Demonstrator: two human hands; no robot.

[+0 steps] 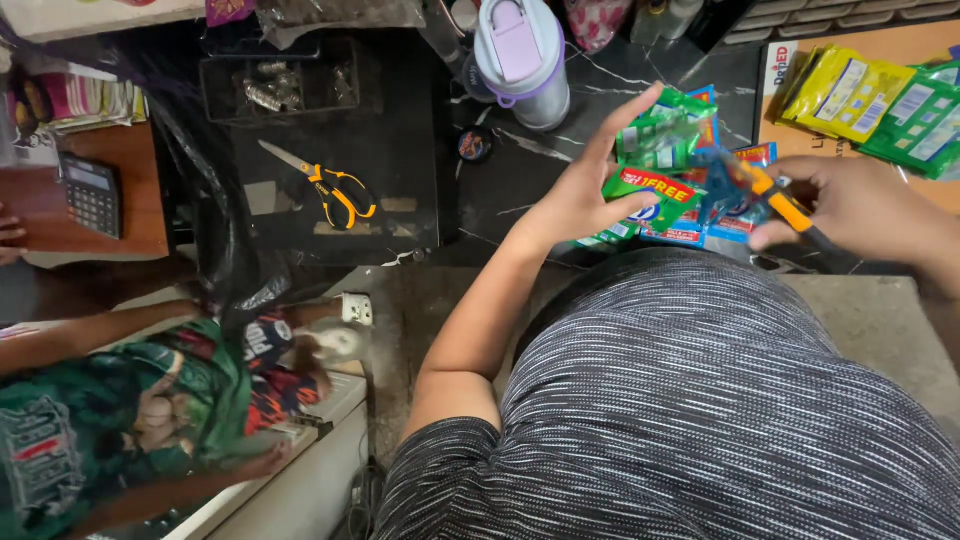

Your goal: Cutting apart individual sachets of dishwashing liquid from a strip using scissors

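sachets and a cutter held over the dark counter (400, 150)

left hand (585, 195) grasps green and blue sachets (665, 170) above the counter edge; right hand (860, 205) is clenched on an orange-handled tool (780, 205); a black tray (280, 88) behind holds small metal parts.

Small retail shop, sales counter seen from behind. Evidence: dark marble-patterned counter (560, 170) carrying strips of small green, red and blue product sachets (665, 190); further yellow and green sachet packs (880, 100) stacked on a brown board at the right; desk calculator (92, 195) on a wooden ledge at the left; yellow-and-black handled scissors (335, 190) lying on the counter; black tray of small metal hardware parts (280, 85); lilac-lidded drinking tumbler (522, 60); another person in a printed shirt (110, 420) alongside at lower left.
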